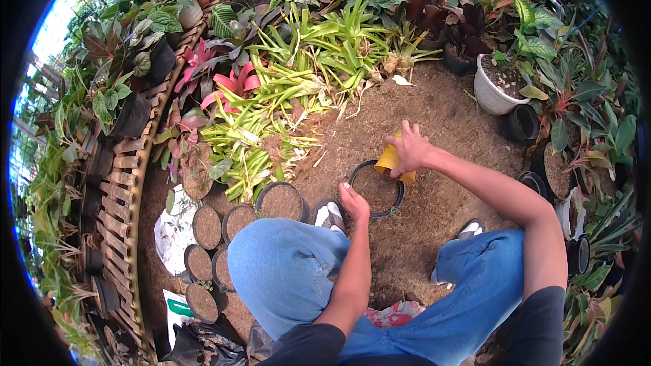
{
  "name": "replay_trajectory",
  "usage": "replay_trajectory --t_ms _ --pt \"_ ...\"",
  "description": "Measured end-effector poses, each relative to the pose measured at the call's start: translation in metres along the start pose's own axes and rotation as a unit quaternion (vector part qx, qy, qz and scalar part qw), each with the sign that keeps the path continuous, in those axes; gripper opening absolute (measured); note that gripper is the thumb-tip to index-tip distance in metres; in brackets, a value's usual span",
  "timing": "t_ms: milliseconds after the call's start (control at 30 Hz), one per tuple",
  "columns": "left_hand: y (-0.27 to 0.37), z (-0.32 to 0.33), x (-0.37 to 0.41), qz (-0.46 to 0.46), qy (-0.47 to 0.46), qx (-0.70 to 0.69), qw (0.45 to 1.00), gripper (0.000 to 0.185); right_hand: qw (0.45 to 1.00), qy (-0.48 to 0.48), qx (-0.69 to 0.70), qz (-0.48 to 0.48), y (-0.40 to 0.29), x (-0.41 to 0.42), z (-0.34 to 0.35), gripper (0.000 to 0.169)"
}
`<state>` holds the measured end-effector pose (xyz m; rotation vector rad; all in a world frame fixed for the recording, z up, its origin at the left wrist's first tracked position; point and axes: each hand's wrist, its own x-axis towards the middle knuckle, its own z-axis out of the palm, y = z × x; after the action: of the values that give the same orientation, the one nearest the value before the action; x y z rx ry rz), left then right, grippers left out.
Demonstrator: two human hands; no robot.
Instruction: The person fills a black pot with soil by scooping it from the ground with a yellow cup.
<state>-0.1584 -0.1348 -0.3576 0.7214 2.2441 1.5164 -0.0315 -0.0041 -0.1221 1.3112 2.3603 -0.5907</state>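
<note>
My right hand (pixel 409 150) grips a yellow plastic container (pixel 389 159), tilted over the right rim of a round black plant pot (pixel 401 194). That pot stands on the ground between my feet and holds brown soil-like material. At the pot's left rim is my left hand (pixel 354 202), its fingers extended and nothing seen in it; whether it touches the rim I cannot tell. Just left of it stands another filled black pot (pixel 279 202). Beyond the hands lies a heap of uprooted green leafy plants (pixel 305 76).
Several filled black pots (pixel 207 227) cluster left of my knee, near a white plastic bag (pixel 175 229). A wooden slatted rack (pixel 122 178) with potted plants curves along the left. A white pot (pixel 496 91) and an empty black pot (pixel 522 123) are at the right.
</note>
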Motion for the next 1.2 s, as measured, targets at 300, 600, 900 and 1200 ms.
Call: replay_trajectory --t_ms 300,600,900,1200 --pt "0.005 0.0 -0.004 -0.014 -0.006 -0.012 1.0 0.033 0.996 0.028 -0.075 -0.036 -0.024 -0.001 0.012 0.09" --pt "0.006 0.005 -0.005 -0.025 -0.024 0.0 0.999 0.036 0.973 0.199 0.048 -0.102 0.057 -0.01 0.033 0.082" --pt "-0.008 0.008 0.002 -0.005 0.022 -0.012 1.0 0.045 0.933 0.254 0.166 0.195 0.212 -0.061 0.101 0.085" --pt "0.0 -0.007 0.003 -0.07 -0.067 -0.02 0.995 0.059 0.901 0.035 0.159 0.403 0.222 -0.075 0.182 0.097"
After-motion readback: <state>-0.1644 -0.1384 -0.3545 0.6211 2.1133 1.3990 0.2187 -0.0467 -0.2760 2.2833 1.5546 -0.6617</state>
